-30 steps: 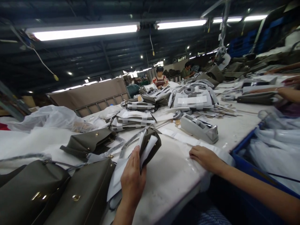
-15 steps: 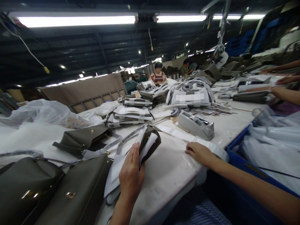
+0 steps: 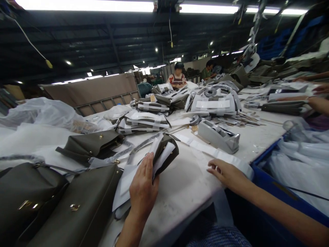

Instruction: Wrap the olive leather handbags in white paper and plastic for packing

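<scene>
My left hand [image 3: 144,187] is wrapped round a dark olive handbag [image 3: 166,159] that stands tilted on the table, the thumb on the side toward me. White paper sheets [image 3: 125,181] cover the bag's side, and more white wrapping sticks out of its opening. Off to the right, my right hand [image 3: 226,173] hovers low over the table's front edge with its fingers apart and nothing visible in them. Just behind it lies a white strip of wrapping [image 3: 218,152]. A grey tape dispenser [image 3: 218,135] stands beyond that strip.
Olive handbags with gold clasps [image 3: 84,202] lie at the left. Wrapped bags [image 3: 145,121] are piled behind. A blue crate [image 3: 267,185] of plastic bags borders the table [image 3: 185,185] at right. A co-worker's arm [image 3: 320,104] reaches in at far right; other people sit across.
My right hand has lifted slightly from the table edge and its fingers have spread. My left hand stays on the handbag. The view has tipped down a little.
</scene>
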### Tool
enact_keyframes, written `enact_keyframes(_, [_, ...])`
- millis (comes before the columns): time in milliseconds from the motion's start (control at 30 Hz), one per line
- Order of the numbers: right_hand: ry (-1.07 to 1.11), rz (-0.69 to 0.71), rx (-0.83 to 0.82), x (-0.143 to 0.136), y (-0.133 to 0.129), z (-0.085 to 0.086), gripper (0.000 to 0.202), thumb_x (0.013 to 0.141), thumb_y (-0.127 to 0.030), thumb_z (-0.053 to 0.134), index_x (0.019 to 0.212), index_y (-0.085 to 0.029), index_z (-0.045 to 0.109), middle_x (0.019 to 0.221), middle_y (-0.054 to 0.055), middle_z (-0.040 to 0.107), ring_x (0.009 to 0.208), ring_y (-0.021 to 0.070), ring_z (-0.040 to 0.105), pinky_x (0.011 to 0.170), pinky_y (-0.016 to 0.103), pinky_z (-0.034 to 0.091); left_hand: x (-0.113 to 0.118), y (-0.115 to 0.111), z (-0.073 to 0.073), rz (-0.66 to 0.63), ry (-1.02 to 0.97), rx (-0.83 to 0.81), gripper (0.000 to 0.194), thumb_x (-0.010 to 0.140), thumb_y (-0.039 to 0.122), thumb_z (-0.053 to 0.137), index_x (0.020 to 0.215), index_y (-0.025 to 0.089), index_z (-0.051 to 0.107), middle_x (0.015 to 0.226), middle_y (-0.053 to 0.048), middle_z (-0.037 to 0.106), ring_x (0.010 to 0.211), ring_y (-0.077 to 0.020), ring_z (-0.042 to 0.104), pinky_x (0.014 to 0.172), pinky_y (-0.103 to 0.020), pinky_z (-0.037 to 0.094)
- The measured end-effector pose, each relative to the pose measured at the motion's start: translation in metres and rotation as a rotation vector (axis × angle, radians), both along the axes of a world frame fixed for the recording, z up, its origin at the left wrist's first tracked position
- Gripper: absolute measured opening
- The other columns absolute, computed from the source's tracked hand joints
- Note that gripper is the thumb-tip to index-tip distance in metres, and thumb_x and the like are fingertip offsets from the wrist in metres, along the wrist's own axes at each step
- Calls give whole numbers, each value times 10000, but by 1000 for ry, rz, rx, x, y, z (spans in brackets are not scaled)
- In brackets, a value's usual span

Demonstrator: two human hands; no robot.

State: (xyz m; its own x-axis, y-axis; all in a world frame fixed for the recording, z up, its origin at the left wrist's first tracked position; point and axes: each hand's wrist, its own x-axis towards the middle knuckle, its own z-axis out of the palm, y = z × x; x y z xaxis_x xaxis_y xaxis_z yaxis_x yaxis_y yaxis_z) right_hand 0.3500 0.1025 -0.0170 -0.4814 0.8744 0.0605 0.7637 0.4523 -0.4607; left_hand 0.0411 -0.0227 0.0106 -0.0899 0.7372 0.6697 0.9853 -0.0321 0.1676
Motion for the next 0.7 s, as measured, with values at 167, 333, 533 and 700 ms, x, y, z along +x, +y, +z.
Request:
enact_keyframes(167, [-58, -142, 184, -17, 25, -22, 416, 884, -496, 568, 1145, -176, 619, 1108, 148, 669, 982, 298, 648, 778, 381, 499, 1, 1, 0, 0, 7, 10, 932, 820, 26, 606, 1595, 276, 151, 1546, -54, 440, 1361, -270, 495, 1146, -399, 413])
enact_keyframes(333, [9, 24, 68, -38, 24, -16, 164, 897, -350, 569, 886, -215, 662, 854, 42, 695, 798, 198, 645, 696, 291, 471, 1, -2, 0, -6, 7, 10, 935, 814, 10, 583, 1596, 275, 143, 1549, -58, 435, 1370, -267, 485, 1145, -402, 417])
enact_keyframes(533, [408, 293, 79, -96, 21, -16, 151, 919, -282, 545, 986, -205, 656, 893, 39, 682, 726, 158, 621, 689, 277, 508, 3, -1, -7, -20, 20, 16, 885, 843, 36, 554, 1596, 260, 147, 1558, -81, 418, 1403, -273, 444, 1140, -429, 424])
enact_keyframes(700, [478, 223, 118, -143, 56, -22, 259, 894, -230, 528, 1120, -170, 640, 995, 95, 718, 882, 240, 682, 786, 359, 562, 5, 1, -13, -28, 64, 6, 865, 845, 29, 516, 1596, 252, 150, 1556, -97, 419, 1409, -289, 434, 1122, -466, 448])
